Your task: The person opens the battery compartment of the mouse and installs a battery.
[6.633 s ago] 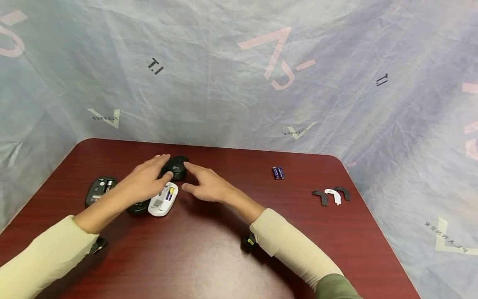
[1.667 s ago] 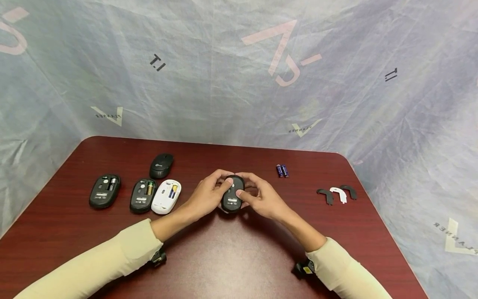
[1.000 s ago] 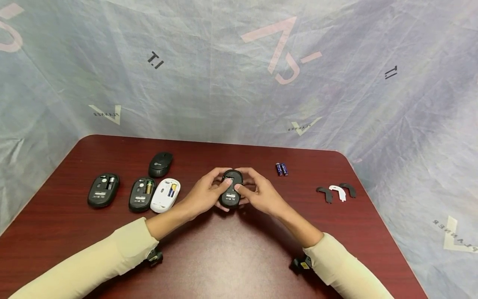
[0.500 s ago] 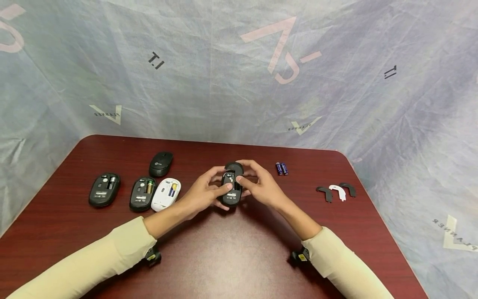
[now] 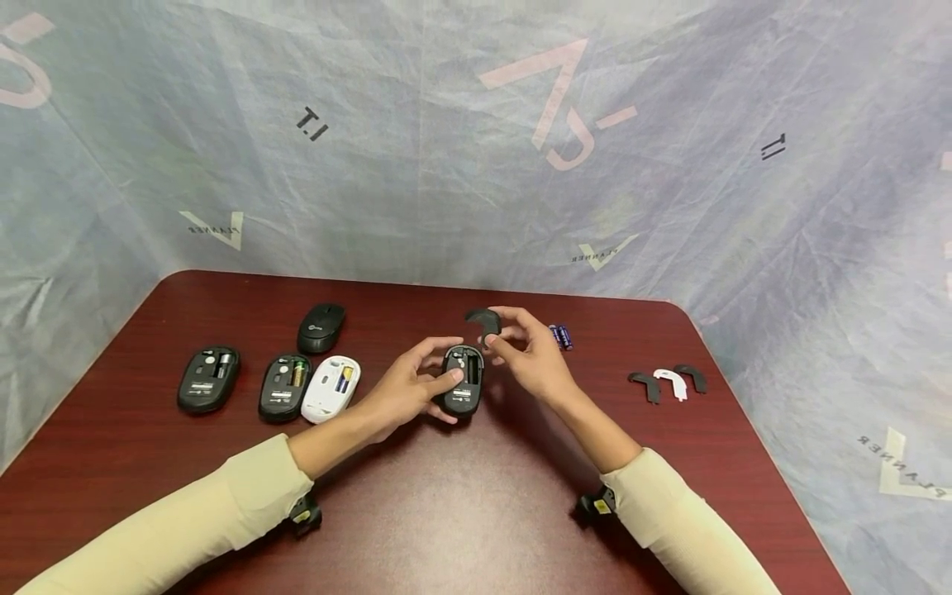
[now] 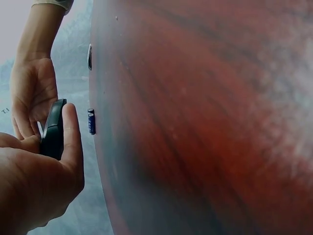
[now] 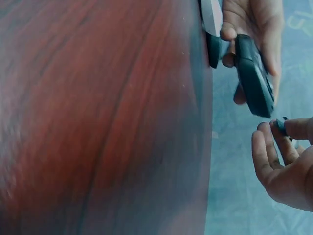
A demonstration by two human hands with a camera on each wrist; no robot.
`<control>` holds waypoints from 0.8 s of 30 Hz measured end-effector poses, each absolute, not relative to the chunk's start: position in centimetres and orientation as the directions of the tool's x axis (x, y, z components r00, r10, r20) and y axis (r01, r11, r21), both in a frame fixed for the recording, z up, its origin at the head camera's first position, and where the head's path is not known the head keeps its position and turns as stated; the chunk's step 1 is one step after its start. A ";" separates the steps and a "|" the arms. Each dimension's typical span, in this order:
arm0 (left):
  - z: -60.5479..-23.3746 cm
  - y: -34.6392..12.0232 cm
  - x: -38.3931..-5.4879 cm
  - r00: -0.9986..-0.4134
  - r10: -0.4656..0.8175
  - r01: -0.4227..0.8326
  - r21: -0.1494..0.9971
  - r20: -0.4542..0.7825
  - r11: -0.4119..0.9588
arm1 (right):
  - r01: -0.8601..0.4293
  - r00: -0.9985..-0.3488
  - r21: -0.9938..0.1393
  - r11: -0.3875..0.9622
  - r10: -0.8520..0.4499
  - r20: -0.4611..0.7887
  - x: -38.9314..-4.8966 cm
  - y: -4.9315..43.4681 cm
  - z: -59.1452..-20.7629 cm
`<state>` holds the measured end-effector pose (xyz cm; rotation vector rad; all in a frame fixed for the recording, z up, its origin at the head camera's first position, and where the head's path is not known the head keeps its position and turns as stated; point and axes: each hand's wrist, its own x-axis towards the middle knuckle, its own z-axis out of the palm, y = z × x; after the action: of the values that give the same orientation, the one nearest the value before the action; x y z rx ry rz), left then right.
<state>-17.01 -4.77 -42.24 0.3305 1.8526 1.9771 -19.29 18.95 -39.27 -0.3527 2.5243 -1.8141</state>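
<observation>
The cover [image 5: 487, 318], pinched by right hand [image 5: 531, 355], moved off the mouse [image 5: 464, 390], gripped by left hand [image 5: 404, 388]; blue batteries [image 5: 565, 337] were partly hidden.

Printed cloth [image 5: 372, 182] (wrinkled) behind dark red table [image 5: 454, 512].

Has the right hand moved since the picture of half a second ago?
Yes. In the head view, the right hand has shifted rightward, nearer to the batteries, and now partly hides them.
</observation>
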 end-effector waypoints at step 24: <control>-42.7 -5.1 -16.9 -0.891 0.438 -0.160 0.986 -0.120 -0.055 | 0.053 -0.936 -0.854 0.517 -0.272 -0.223 -17.2 31.6 -40.3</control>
<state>-16.91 -5.06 -42.67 0.2953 1.8235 2.0005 -17.21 31.64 -40.27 -0.1830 2.4331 -1.3864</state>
